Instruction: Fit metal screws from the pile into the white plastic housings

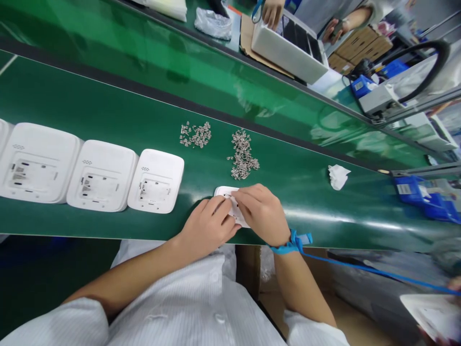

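Observation:
A white plastic housing lies on the green bench near its front edge, mostly covered by both hands. My left hand rests on its left side, fingers bent and closed over it. My right hand, with a blue wrist strap, reaches over it from the right, fingertips pressed together on its surface. Whatever small part is between the fingers is hidden. Just beyond the hands is a pile of small metal pieces, with a smaller pile to its left.
Several white housings stand in a row on the left, the nearest one beside my left hand. Crumpled white paper and blue bins are to the right. Across the partition, a person's hand reaches into a white box.

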`<state>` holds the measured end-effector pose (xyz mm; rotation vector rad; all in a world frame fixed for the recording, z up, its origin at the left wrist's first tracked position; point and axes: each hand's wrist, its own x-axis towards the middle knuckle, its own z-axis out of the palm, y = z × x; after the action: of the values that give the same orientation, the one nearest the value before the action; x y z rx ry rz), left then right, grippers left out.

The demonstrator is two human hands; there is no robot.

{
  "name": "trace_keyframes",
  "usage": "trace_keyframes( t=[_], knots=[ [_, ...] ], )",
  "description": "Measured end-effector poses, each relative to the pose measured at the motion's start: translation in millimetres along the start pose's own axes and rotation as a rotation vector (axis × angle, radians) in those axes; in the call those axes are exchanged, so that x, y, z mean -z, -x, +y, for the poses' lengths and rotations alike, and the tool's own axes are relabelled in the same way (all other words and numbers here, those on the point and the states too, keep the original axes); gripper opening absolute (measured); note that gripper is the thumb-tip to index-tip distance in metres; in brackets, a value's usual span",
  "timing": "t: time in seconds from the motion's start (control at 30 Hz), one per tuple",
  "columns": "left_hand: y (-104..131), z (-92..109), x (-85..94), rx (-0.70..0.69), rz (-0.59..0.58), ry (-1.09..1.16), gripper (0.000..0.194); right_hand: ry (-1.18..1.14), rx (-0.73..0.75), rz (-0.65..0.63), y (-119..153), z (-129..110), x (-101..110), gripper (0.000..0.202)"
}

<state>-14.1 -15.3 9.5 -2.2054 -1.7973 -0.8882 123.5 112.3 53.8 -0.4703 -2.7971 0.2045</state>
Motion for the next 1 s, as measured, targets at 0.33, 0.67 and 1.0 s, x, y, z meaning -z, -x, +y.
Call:
trace_keyframes(
  t=[0.33, 0.67, 1.0],
  knots=[
    [-0.1, 3.0, -3.4, 0.003, -0.012, -0.045, 0.019, -0.097, -0.042, 0.146, 5.4, -3.3, -6.1, 0.020],
    [2.5, 2.2, -4.5, -0.025, 0.004, -0.038, 0.017, -0.017, 0.055, 0.043, 5.2, -2.2, -4.4, 0.024],
    [1.9, 2.4, -2.4, -0.064, -0.017, -0.083, 0.019, -0.070, -0.063, 0.169, -2.0, 0.3, 1.3, 0.015]
  ],
)
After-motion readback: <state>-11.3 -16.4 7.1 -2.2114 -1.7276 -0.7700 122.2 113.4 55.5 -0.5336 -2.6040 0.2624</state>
